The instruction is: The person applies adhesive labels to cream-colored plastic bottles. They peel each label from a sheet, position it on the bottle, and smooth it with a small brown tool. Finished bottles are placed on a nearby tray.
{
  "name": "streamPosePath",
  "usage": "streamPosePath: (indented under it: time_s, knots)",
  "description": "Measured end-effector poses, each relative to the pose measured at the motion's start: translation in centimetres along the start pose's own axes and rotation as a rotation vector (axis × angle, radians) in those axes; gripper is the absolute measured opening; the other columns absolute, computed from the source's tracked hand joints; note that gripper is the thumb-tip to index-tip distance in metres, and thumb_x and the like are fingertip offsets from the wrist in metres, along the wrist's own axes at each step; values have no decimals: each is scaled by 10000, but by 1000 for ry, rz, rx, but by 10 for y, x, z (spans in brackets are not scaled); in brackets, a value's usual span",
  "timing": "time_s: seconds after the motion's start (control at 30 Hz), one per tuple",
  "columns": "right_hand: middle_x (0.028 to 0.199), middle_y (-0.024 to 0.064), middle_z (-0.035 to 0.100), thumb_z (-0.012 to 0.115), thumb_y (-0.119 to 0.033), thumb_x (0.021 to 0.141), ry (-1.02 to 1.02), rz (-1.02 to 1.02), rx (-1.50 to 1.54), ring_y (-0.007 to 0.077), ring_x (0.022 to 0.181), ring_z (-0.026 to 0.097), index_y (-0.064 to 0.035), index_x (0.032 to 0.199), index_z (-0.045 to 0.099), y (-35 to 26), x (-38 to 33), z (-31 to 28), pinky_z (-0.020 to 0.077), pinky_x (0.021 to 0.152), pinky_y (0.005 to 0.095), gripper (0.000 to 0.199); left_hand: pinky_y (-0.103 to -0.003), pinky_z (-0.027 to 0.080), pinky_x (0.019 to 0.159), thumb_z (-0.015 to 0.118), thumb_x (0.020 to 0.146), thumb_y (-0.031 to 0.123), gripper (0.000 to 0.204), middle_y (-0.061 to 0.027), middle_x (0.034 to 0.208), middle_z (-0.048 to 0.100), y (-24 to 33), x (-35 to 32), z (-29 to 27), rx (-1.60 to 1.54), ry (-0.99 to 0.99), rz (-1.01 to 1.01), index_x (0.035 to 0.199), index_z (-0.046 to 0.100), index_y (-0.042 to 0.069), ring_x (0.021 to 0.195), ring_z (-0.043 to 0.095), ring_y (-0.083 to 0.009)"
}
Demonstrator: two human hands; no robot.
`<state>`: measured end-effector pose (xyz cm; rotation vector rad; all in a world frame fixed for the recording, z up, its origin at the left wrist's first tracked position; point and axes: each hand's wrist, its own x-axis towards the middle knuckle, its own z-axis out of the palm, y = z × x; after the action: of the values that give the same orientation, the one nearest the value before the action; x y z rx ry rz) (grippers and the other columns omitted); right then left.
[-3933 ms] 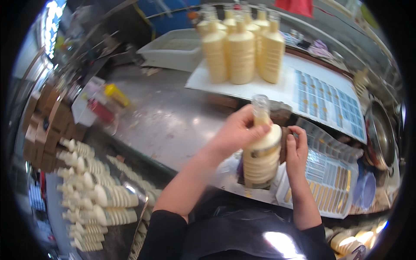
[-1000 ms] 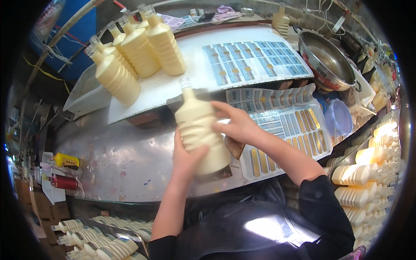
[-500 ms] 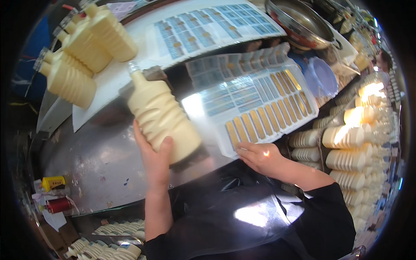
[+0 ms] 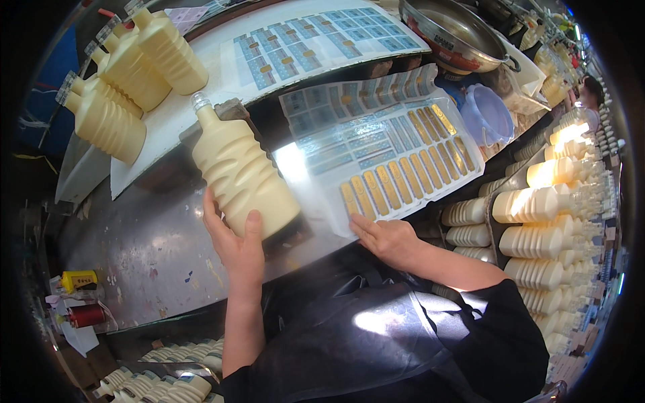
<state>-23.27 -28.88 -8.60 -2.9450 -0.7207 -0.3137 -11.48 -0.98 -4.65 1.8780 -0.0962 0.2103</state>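
A cream-coloured bottle (image 4: 245, 171) with wavy ridges and a clear neck leans over the metal table. My left hand (image 4: 235, 245) grips its lower end, thumb on the near face and fingers on the left side. To its right lies a sticker sheet (image 4: 376, 144) with blue labels and two rows of gold strips (image 4: 405, 181). My right hand (image 4: 391, 243) is closed in a pinch at the sheet's near left corner, by the lower end of the leftmost gold strip. Whether one strip is lifted there cannot be made out.
Several similar bottles (image 4: 111, 124) stand on a white board at the far left. More label sheets (image 4: 289, 50) lie on the board. A metal pan (image 4: 457, 33) and a lilac bucket (image 4: 487, 114) sit far right. Stacked bottles (image 4: 531, 242) fill the right side; a red spool (image 4: 87, 316) is at left.
The whole view has shifted slightly. My right hand has slid a little left along the sheet's near edge, to the leftmost gold strip. My left hand keeps its hold on the bottle.
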Motion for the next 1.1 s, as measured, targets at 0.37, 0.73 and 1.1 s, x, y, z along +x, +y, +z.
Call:
streamPosePath:
  time_s: [0.37,0.73,1.1]
  knots:
    - [1317,57,658,792,-173,785,46,-26,46,157,609,661,-47,1195,686,5,2,1,550,551,297,442,-454,313,1181,670,933,239,774,-228,1498,389,-3,1,2,-2,-1,29,1565,300,-12,1377,421,-356]
    - [961,151,691,699,-155,898,94,426,505,375,877,680,-47,1122,724,57,49,-20,549,781,455,251,-482,381,1126,675,876,157,643,-228,1425,491,26,-7,6,427,177,379,1466,458,21,1312,491,-376]
    - [992,213,668,595,-105,910,-122,472,242,403,898,687,3,1271,645,63,94,-1,557,785,471,380,-516,453,1065,609,812,46,229,-352,1341,558,25,-7,111,754,-642,595,1018,596,-55,1259,557,-471]
